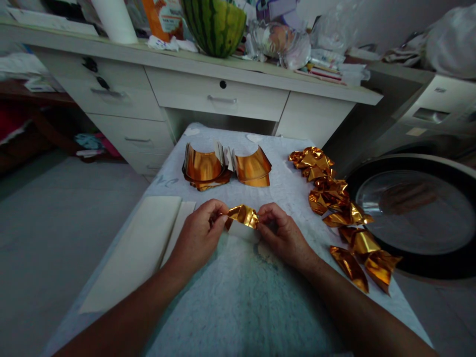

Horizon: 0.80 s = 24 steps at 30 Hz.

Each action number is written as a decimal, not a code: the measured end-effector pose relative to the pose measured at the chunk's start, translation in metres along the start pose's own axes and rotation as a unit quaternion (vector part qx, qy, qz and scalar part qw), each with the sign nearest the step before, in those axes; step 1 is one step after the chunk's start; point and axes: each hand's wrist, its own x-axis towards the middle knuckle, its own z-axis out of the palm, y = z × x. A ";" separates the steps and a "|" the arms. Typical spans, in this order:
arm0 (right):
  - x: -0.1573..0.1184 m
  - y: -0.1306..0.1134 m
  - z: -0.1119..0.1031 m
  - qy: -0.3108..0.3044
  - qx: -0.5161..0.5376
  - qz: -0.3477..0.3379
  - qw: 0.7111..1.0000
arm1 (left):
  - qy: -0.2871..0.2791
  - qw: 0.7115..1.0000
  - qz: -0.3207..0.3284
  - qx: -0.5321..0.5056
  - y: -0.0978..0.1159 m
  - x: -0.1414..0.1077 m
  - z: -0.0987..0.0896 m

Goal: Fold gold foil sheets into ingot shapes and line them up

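Note:
A small piece of folded gold foil paper (243, 215) is stretched between my two hands, a little above the cloth-covered table. My left hand (204, 229) pinches its left end between thumb and fingers. At the right end, my right hand (281, 232) grips it the same way. Beyond the hands stand two stacks of curved gold foil sheets, the left stack (204, 166) and the right stack (253, 168), with pale backs showing at their edges. Folded gold foil pieces (327, 191) lie in a long heap along the table's right side.
A pale folded sheet (137, 248) lies on the table's left side. Behind the table stands a white desk (223, 69) holding a cut watermelon (215, 27), an orange packet (163, 20) and plastic bags. A washing machine (420, 119) with a round door borders the right.

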 end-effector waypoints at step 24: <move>-0.001 -0.009 0.004 -0.074 -0.127 -0.024 0.989 | -0.005 0.977 0.108 0.183 -0.007 0.007 0.007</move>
